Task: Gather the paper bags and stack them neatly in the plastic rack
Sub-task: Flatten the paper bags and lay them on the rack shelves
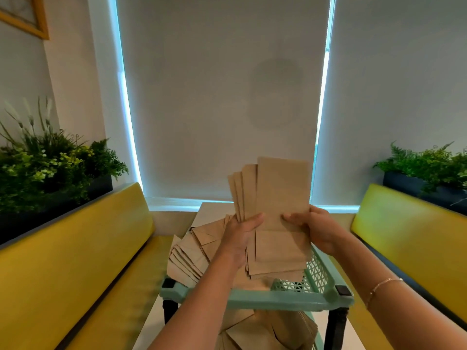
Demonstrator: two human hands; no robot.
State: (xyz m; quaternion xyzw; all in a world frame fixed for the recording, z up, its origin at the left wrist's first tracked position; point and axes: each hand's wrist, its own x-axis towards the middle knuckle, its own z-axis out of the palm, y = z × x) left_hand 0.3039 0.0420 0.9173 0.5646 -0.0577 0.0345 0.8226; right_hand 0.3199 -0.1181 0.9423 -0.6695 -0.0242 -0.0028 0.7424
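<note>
I hold a fanned bundle of flat brown paper bags (280, 195) upright above the rack. My left hand (240, 236) grips its left side and my right hand (316, 228) grips its right side, thumbs on the front bag. Below them stands a mint-green plastic rack (290, 296) with a lattice tray and black legs. A messy pile of paper bags (192, 253) lies on the rack's top tier, spilling over its left edge. More paper bags (267, 329) lie on the lower tier.
The rack stands on a pale table (149, 322) between two yellow benches, one on the left (75, 261) and one on the right (409, 228). Planters with green plants sit behind each bench. Closed grey window blinds (222, 97) fill the wall ahead.
</note>
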